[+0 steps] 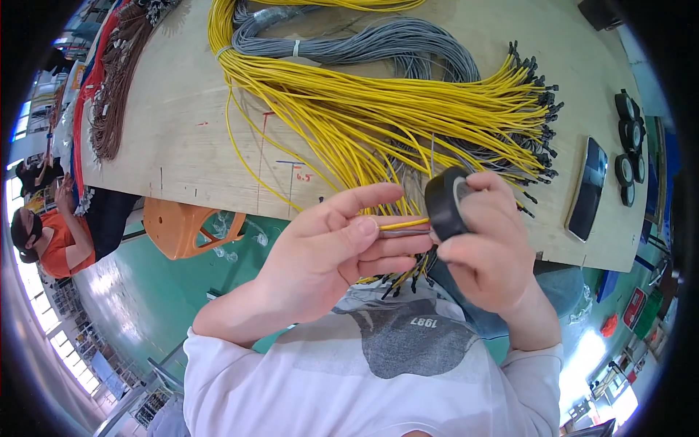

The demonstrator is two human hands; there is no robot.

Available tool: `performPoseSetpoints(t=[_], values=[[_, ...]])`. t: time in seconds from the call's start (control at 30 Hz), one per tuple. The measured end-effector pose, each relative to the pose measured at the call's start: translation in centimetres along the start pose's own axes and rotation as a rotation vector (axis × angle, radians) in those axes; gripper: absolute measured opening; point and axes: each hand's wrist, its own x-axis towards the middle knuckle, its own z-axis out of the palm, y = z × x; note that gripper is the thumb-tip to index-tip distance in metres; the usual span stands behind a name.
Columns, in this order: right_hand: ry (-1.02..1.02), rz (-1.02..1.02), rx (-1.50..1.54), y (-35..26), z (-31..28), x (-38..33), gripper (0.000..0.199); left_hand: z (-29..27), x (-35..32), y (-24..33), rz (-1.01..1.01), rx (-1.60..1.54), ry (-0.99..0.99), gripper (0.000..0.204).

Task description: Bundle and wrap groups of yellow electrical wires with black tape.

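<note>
My left hand [328,251] pinches a yellow cable [404,224] and a grey cable [408,234] side by side between thumb and fingers. Its other fingers stretch out beneath them. My right hand [491,244] grips a roll of black tape [444,205], held on edge where the two cables end at its near side. Whether tape is stuck to the cables, I cannot make out. Just beyond my hands, a large bundle of yellow cables [349,102] with black connectors [542,109] spreads over the wooden table [196,156].
A bundle of grey cables [364,47] lies behind the yellow ones. At the right are a phone [587,189] and several black tape rolls [628,138]. Brown cables [113,109] lie at the far left, near an orange stool [175,226] and a seated person [62,237].
</note>
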Motion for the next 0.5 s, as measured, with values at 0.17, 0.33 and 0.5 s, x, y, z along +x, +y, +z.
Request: performPoseSetpoints(t=[0.17, 0.33, 0.5], values=[[0.116, 0.109, 0.124, -0.3, 0.5, -0.3, 0.031, 1.1, -0.7, 0.1, 0.053, 0.19, 0.029, 0.044], [0.126, 0.108, 0.068, -0.8, 0.6, -0.6, 0.028, 1.4, -1.1, -0.1, 0.065, 0.169, 0.028, 0.045], [0.243, 0.017, 0.031, -1.0, 1.3, -0.6, 0.026, 1.4, -1.7, 0.5, 0.044, 0.191, -0.062, 0.043]])
